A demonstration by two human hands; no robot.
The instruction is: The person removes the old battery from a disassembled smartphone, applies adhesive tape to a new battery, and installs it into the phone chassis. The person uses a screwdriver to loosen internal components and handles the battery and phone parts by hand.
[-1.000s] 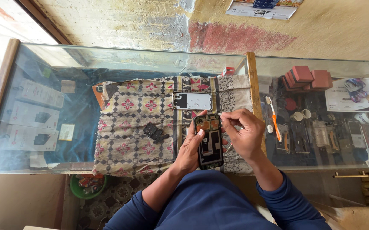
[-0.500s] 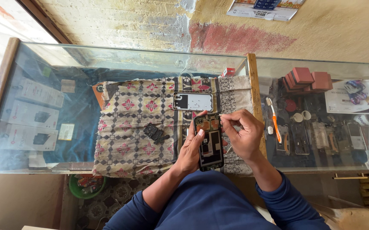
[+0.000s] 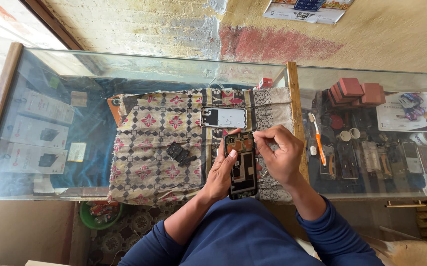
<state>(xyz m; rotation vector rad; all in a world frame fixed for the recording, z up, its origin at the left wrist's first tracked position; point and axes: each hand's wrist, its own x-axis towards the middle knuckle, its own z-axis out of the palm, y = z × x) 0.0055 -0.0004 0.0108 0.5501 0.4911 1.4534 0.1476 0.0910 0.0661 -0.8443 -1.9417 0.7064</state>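
Note:
My left hand (image 3: 221,173) grips an opened phone (image 3: 242,167) by its left edge, its back off and the circuit boards showing. My right hand (image 3: 281,156) is pinched over the phone's top right corner; whatever small tool or part sits between the fingers is too small to make out. Both hands hover over a patterned cloth (image 3: 164,143) spread on a glass counter (image 3: 65,118). The phone's detached back cover (image 3: 223,117) lies on the cloth just beyond the hands. A small black part (image 3: 180,153) rests on the cloth to the left.
An orange-and-white toothbrush (image 3: 317,139) lies on the glass to the right. Under the glass sit red boxes (image 3: 354,91), phone parts (image 3: 371,155) and white boxed items (image 3: 41,133). A wooden strip (image 3: 296,118) divides the counter. A green bowl (image 3: 98,216) stands on the floor below.

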